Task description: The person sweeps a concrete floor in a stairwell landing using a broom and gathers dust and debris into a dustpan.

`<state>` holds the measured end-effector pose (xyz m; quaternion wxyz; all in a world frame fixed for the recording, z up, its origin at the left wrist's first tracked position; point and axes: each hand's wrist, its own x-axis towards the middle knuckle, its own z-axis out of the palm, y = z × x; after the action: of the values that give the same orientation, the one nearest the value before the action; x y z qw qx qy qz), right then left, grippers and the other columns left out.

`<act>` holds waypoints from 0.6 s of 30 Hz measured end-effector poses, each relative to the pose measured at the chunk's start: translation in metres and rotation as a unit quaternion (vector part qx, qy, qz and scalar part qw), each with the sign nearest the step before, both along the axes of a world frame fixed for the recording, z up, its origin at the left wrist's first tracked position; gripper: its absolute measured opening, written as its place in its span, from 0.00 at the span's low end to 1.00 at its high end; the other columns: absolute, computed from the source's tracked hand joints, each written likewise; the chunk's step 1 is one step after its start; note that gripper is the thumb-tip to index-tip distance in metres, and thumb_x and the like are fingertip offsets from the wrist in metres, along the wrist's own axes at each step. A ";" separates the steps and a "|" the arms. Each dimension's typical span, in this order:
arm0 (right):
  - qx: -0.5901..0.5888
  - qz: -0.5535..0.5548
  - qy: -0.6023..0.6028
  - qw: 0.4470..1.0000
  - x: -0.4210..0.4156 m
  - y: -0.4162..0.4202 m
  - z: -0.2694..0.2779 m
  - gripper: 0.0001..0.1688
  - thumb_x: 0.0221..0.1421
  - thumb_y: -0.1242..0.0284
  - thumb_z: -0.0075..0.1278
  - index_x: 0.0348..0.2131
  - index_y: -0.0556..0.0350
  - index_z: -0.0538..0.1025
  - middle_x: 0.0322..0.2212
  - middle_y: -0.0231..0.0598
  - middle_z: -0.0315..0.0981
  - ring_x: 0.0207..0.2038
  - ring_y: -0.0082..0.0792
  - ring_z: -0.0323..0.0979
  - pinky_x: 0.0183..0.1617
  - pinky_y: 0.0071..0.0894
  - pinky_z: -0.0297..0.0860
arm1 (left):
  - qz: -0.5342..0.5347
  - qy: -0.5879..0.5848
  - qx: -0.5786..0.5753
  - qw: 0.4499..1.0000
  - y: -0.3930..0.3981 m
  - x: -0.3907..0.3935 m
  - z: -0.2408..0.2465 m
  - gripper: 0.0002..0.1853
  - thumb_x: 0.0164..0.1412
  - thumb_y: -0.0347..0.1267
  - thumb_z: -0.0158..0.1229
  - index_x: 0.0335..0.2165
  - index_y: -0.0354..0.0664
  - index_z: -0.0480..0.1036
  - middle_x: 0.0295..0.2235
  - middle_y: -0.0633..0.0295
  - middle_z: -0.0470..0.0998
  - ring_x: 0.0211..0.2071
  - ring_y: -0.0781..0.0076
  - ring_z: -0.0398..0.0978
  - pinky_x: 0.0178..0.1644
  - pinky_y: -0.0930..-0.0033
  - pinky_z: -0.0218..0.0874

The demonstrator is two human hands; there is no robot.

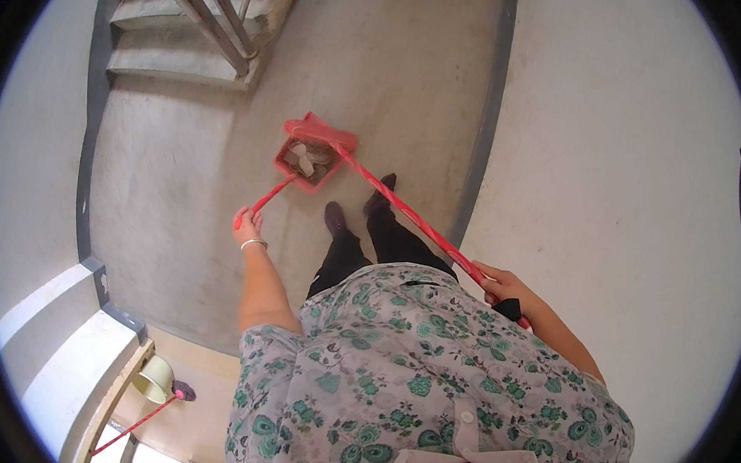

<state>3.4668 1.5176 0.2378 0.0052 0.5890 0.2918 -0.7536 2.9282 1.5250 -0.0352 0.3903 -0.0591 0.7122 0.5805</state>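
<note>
My left hand (247, 225) grips the short red handle of a dustpan (309, 185), which is held out in front of my feet. Crumpled pale and grey litter (306, 159) fills the pan; what it consists of is hard to make out. Around the long red handle of a broom (421, 221), near its upper end, the fingers of my right hand (503, 286) are closed. The broom's red head (321, 133) lies across the far side of the dustpan, covering part of it.
Concrete steps (173, 59) with metal railing posts (212, 32) rise at the upper left. A white wall (600, 175) with a dark skirting band runs along the right. At lower left, beyond a ledge, are a pale green bucket (154, 379) and a mop (183, 390) with a red handle.
</note>
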 end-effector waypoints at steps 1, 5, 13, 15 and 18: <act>-0.036 -0.024 -0.023 0.999 -0.004 0.007 0.021 0.30 0.56 0.72 0.39 0.57 0.35 0.55 0.17 0.25 0.56 0.14 0.18 0.55 0.16 0.18 0.56 | 0.010 -0.006 0.009 1.000 -0.004 0.000 0.002 0.11 0.48 0.23 0.50 0.35 0.37 0.67 0.29 0.57 0.72 0.28 0.67 0.73 0.31 0.72 0.68; 0.008 -0.022 -0.078 0.997 -0.008 0.006 0.048 0.28 0.57 0.65 0.38 0.56 0.36 0.55 0.15 0.28 0.58 0.11 0.18 0.54 0.11 0.19 0.54 | 0.043 -0.026 0.037 0.998 -0.039 -0.009 0.006 0.11 0.49 0.23 0.50 0.35 0.36 0.67 0.30 0.55 0.72 0.29 0.65 0.73 0.32 0.70 0.69; 0.016 -0.092 -0.132 0.987 -0.025 0.041 -0.039 0.27 0.58 0.65 0.35 0.56 0.33 0.54 0.14 0.27 0.58 0.10 0.17 0.54 0.12 0.19 0.55 | 0.011 0.040 -0.018 0.999 -0.068 -0.023 0.037 0.09 0.48 0.24 0.51 0.32 0.37 0.67 0.25 0.57 0.72 0.24 0.69 0.74 0.28 0.74 0.69; -0.003 -0.105 -0.121 0.987 -0.035 0.032 -0.050 0.27 0.58 0.66 0.35 0.56 0.33 0.54 0.14 0.26 0.57 0.10 0.18 0.54 0.12 0.19 0.55 | 0.013 0.061 -0.030 0.998 -0.073 -0.020 0.040 0.08 0.48 0.23 0.51 0.31 0.37 0.68 0.23 0.59 0.72 0.22 0.71 0.73 0.25 0.75 0.68; -0.041 -0.108 -0.063 0.991 -0.053 0.016 -0.042 0.26 0.58 0.68 0.35 0.57 0.38 0.55 0.15 0.27 0.58 0.12 0.19 0.55 0.13 0.17 0.54 | 0.021 0.101 -0.036 0.994 -0.080 -0.019 0.031 0.07 0.46 0.21 0.52 0.29 0.37 0.68 0.21 0.61 0.71 0.20 0.75 0.71 0.23 0.78 0.65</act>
<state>3.4141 1.5337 0.1954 -0.0332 0.6628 0.1945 -0.7223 2.9096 1.4447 -0.0038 0.3014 -0.0289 0.7671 0.5656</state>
